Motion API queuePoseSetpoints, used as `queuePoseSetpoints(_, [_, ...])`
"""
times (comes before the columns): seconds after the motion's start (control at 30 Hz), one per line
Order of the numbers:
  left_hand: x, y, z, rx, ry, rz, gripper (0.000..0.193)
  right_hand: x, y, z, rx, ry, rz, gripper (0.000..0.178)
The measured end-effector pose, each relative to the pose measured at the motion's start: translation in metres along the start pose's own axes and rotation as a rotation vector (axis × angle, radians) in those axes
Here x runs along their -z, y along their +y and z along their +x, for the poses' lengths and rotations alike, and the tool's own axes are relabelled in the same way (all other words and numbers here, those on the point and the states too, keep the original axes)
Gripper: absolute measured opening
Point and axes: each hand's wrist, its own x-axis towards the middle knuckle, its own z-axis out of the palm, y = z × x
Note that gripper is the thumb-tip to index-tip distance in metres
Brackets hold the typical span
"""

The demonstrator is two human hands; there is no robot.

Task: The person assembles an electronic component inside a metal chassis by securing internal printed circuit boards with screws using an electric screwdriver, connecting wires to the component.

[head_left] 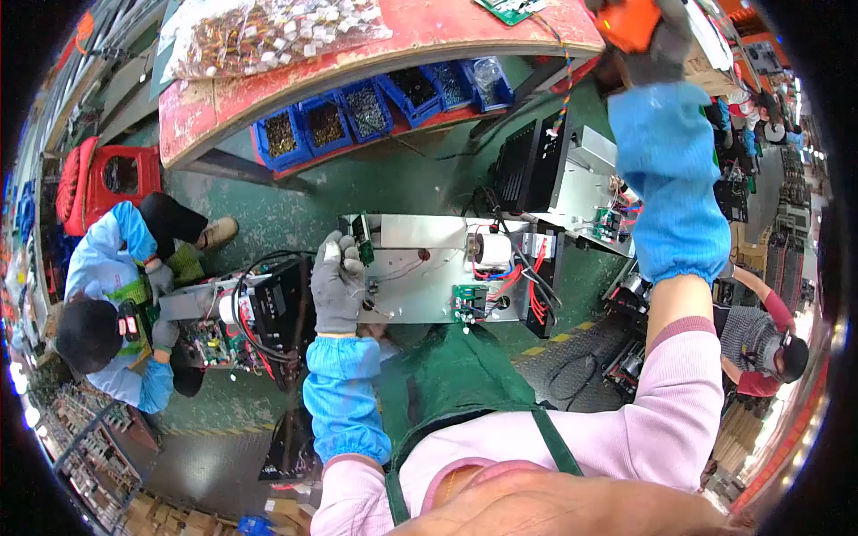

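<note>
In front of me lies an open metal equipment chassis (407, 279), with a white cylindrical part (492, 251), red and black wires (539, 286) and a small green circuit board (468, 304) toward its right end. My left hand (338, 284), in a grey glove, closes over the chassis's left end. Right beside its fingertips a narrow green board (362, 238) stands upright. Far up to the right, my gloved right hand (663, 46) is wrapped around an orange-red object (629, 24) at the bench end; its kind is not clear, as the view cuts it off.
A red bench (429, 31) ahead carries a bag of small connectors (268, 40). Beneath it sit blue bins (365, 112) of small hardware. More chassis (585, 183) stand to the right. At left a co-worker (112, 304) handles another unit (228, 322); another person (769, 344) is at right.
</note>
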Motion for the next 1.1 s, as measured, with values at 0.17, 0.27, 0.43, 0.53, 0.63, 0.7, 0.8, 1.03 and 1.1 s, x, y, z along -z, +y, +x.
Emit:
queuePoseSetpoints(0.17, [0.003, -0.007, 0.003, 0.007, -0.072, -0.086, 0.026, 0.005, 0.073, -0.039, -0.289, -1.112, 0.596, 0.097])
queuePoseSetpoints(0.27, [0.014, -0.004, -0.004, -0.002, -0.008, -0.135, 0.028, -0.031, 0.077, -0.141, -0.841, -0.488, 0.376, 0.087])
queuePoseSetpoints(0.43, [0.030, -0.011, 0.002, -0.022, 0.000, -0.214, 0.030, -0.044, 0.118, -0.228, -1.108, -0.639, -0.210, 0.117])
queuePoseSetpoints(0.53, [0.051, -0.017, 0.004, 0.030, -0.084, -0.363, 0.031, -0.038, 0.145, -0.257, -1.042, -0.827, -0.407, 0.117])
queuePoseSetpoints(0.63, [0.051, -0.022, 0.000, -0.010, 0.046, -0.285, 0.031, -0.035, 0.159, -0.270, -1.011, -0.918, -0.536, 0.113])
queuePoseSetpoints(0.7, [0.058, -0.027, 0.001, -0.021, 0.069, -0.286, 0.030, -0.039, 0.161, -0.269, -0.942, -1.009, -0.618, 0.110])
queuePoseSetpoints(0.8, [0.063, -0.032, 0.002, -0.022, 0.124, -0.201, 0.028, -0.036, 0.170, -0.278, -0.771, -1.100, -0.722, 0.109])
queuePoseSetpoints(1.03, [0.071, -0.042, -0.003, -0.003, 0.150, -0.209, 0.029, -0.045, 0.171, -0.290, -0.969, -1.065, -0.686, 0.106])
queuePoseSetpoints(1.1, [0.076, -0.042, -0.004, -0.013, 0.138, -0.158, 0.029, -0.046, 0.172, -0.297, -0.872, -1.065, -0.716, 0.106])
